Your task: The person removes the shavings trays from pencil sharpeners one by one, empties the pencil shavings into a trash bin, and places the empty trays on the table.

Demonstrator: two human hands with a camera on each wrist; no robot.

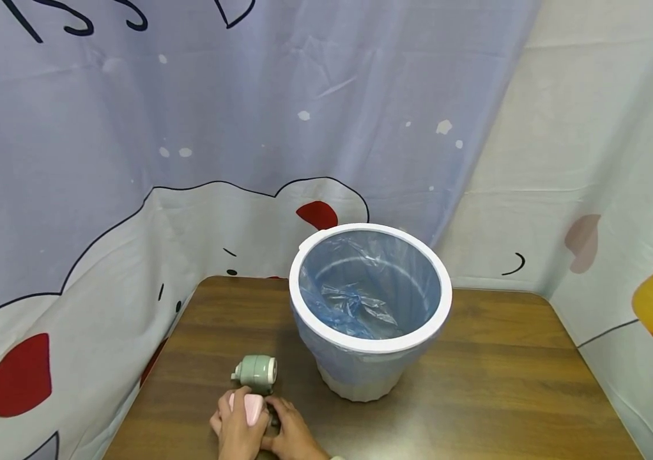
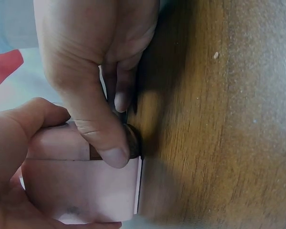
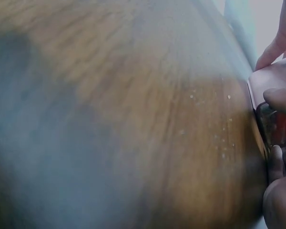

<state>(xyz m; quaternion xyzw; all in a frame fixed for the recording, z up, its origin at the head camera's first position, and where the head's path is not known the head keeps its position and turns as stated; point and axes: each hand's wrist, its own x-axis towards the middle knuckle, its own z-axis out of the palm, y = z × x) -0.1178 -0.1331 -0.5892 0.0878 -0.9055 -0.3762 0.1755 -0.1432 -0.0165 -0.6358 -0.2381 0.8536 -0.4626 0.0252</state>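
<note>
My left hand (image 1: pixel 238 423) grips a pink desktop pencil sharpener (image 2: pixel 81 188), low over the wooden table. In the left wrist view, its thumb and fingers wrap the smooth pink body from the left. My right hand (image 1: pixel 294 433) pinches a dark see-through drawer (image 3: pixel 266 119) at the sharpener's side, with the thumb on one face and fingers beneath. Something reddish shows through that drawer in the right wrist view. Just beyond the hands, a green sharpener-like device (image 1: pixel 256 372) with a white round end lies on the table.
A white-rimmed waste bin (image 1: pixel 369 345), lined with a clear bluish bag (image 1: pixel 355 306), stands behind and to the right of the hands. Small crumbs (image 3: pixel 224 129) dot the wooden table (image 1: pixel 493 396). A printed curtain (image 1: pixel 234 115) hangs along the back and sides.
</note>
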